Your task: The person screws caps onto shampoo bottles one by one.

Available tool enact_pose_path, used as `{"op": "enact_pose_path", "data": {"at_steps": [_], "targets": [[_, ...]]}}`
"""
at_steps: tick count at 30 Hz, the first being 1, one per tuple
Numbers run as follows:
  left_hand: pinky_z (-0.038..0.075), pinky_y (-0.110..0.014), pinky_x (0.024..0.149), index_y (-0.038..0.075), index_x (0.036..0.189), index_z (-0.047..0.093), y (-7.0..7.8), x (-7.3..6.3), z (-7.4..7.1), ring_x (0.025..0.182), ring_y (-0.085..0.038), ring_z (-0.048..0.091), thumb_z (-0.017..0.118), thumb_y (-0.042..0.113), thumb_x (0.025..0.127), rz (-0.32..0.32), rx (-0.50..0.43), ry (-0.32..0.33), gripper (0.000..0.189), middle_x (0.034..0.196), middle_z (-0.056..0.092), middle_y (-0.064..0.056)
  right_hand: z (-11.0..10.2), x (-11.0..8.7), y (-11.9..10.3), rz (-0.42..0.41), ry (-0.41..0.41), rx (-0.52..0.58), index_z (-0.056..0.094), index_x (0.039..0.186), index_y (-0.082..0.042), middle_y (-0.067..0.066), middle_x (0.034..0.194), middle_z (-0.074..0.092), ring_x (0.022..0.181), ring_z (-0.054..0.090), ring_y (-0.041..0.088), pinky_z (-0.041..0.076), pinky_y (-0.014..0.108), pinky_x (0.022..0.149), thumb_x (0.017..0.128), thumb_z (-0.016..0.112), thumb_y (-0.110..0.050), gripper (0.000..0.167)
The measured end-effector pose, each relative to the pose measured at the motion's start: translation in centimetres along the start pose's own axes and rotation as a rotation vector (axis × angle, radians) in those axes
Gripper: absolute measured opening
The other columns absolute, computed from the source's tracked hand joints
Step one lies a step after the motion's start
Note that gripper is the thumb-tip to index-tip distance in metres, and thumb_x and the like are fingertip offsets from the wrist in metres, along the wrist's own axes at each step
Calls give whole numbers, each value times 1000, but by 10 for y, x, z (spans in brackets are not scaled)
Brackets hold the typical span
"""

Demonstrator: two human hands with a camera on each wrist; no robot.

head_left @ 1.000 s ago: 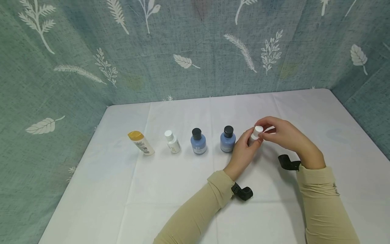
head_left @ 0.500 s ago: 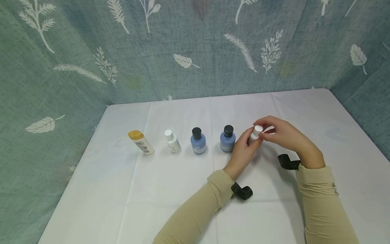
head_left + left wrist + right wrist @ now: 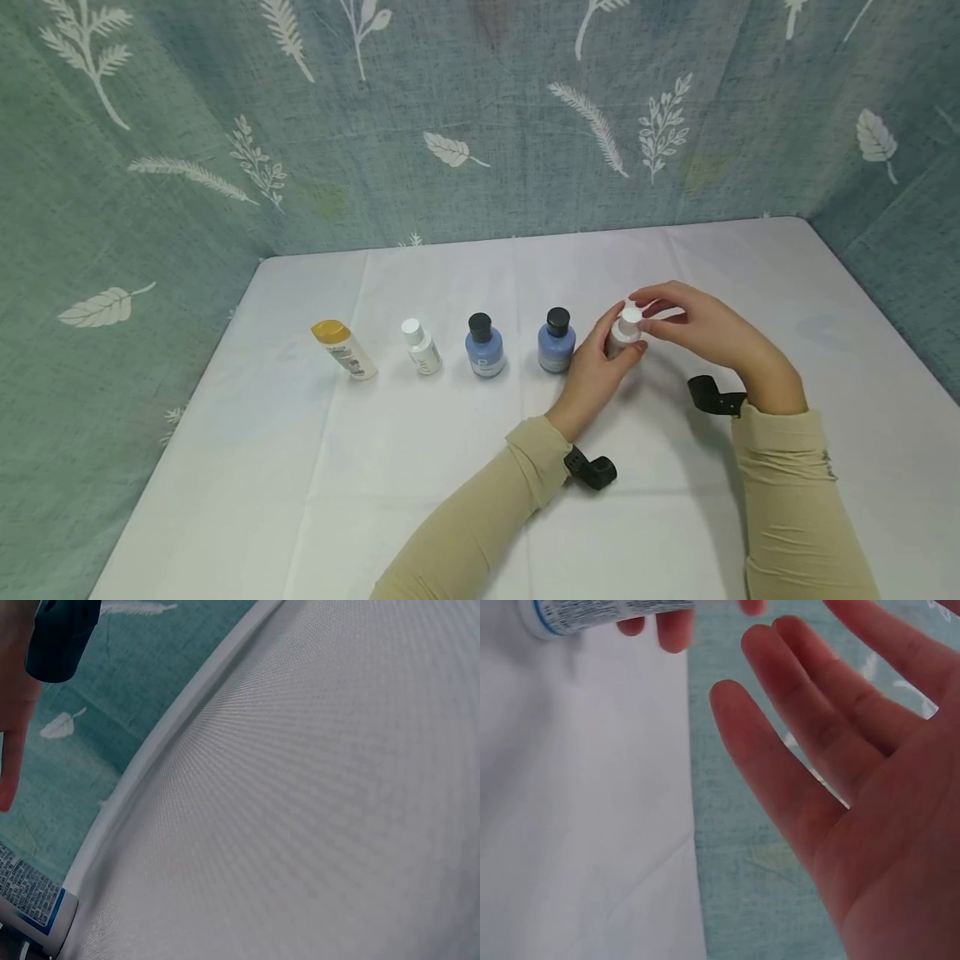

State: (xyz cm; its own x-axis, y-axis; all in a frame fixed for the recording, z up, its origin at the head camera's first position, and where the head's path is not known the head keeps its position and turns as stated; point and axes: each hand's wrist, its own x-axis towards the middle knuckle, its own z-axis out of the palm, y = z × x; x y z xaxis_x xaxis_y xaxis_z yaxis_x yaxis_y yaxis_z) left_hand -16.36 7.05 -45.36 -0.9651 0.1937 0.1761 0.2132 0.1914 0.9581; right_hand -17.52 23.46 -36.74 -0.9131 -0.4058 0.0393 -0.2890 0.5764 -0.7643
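Observation:
My left hand (image 3: pixel 596 367) grips a small white bottle (image 3: pixel 621 337) upright, thumb on its near side and fingers on its far side. The thumb and a forefinger of my right hand (image 3: pixel 697 329) are at the bottle's white cap (image 3: pixel 630 317), pinching it from the right and behind. In the right wrist view, the other fingers (image 3: pixel 810 727) of that hand spread loosely. The printed, blue-edged label of the white bottle (image 3: pixel 592 613) shows at the top there. The left wrist view catches only the bottle's lower end (image 3: pixel 41 900) and part of a hand (image 3: pixel 15 712).
Left of the hands, a blue bottle with a black cap (image 3: pixel 557 343) stands close by. Further left come another blue bottle (image 3: pixel 485 348), a white bottle (image 3: pixel 422 348) and a yellow-capped bottle (image 3: pixel 347 352). White cloth covers the table (image 3: pixel 420 467); a green leaf-patterned curtain (image 3: pixel 375 183) hangs behind.
My right hand has risen slightly, and more of the white bottle shows below its cap. My left hand still grips the bottle; the whole head view has shifted a little.

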Motion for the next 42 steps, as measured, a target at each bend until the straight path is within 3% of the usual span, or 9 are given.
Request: {"op": "enact_pose_path", "data": {"at_steps": [12, 16, 21, 27, 31, 33, 36, 38, 42], "targets": [[27, -32, 100, 30, 136, 31, 2, 3, -4, 121, -4, 34, 59, 47, 81, 1, -49, -21, 65, 132, 39, 13, -9, 0, -5, 60, 145, -55, 50, 123, -13, 2, 122, 49, 110, 45, 21, 36, 47, 90, 88, 52, -40, 45], [23, -34, 103, 29, 137, 28, 9, 3, -5, 124, -1, 28, 59, 49, 80, 29, -76, -13, 67, 134, 37, 15, -9, 0, -7, 55, 202, -55, 52, 121, -13, 1, 120, 51, 109, 46, 21, 37, 47, 90, 88, 52, -40, 43], [22, -40, 103, 34, 136, 28, 20, 0, -3, 128, -3, 22, 57, 50, 81, 98, -25, 4, 64, 137, 29, 16, -7, -1, -11, 16, 273, -51, 53, 120, -13, 0, 118, 52, 107, 48, 19, 39, 44, 89, 89, 51, -38, 41], [20, -38, 104, 28, 135, 31, 32, -6, 4, 133, -11, 11, 55, 41, 86, 271, 62, 41, 56, 142, 23, 11, -8, -8, -13, -9, 391, -55, 55, 120, -15, -3, 116, 53, 106, 48, 13, 40, 36, 89, 90, 50, -36, 36], [23, -32, 104, 18, 133, 37, 43, -10, 7, 130, -11, 21, 53, 29, 89, 446, 38, 82, 47, 139, 31, 9, -8, -14, -15, -14, 456, -42, 54, 122, -19, -3, 117, 53, 107, 47, 8, 40, 26, 89, 91, 49, -33, 34], [27, -30, 101, 10, 129, 41, 61, -15, 2, 127, -12, 30, 51, 17, 90, 549, 3, 101, 41, 134, 40, 1, -8, -16, -13, -33, 465, -34, 53, 123, -19, -2, 118, 52, 107, 46, 7, 39, 24, 89, 91, 49, -30, 34], [32, -29, 98, -1, 122, 45, 90, -22, -10, 120, -15, 40, 49, 3, 88, 680, -33, 115, 35, 125, 48, -11, -7, -16, -9, -53, 432, -41, 50, 126, -19, -2, 123, 50, 112, 44, 11, 38, 31, 93, 92, 47, -30, 36], [34, -30, 97, -5, 119, 47, 108, -25, -19, 119, -16, 42, 48, -3, 86, 735, -37, 99, 33, 122, 49, -16, -9, -16, -6, -62, 388, -61, 48, 129, -19, -1, 128, 46, 118, 41, 16, 35, 42, 95, 93, 46, -31, 38], [31, -26, 98, -2, 121, 51, 113, -18, -32, 122, -13, 38, 50, 5, 88, 755, 119, 30, 34, 129, 45, -11, -14, -16, 0, -55, 278, -146, 40, 135, -17, 3, 139, 35, 128, 28, 25, 26, 55, 96, 95, 42, -29, 42]]}}
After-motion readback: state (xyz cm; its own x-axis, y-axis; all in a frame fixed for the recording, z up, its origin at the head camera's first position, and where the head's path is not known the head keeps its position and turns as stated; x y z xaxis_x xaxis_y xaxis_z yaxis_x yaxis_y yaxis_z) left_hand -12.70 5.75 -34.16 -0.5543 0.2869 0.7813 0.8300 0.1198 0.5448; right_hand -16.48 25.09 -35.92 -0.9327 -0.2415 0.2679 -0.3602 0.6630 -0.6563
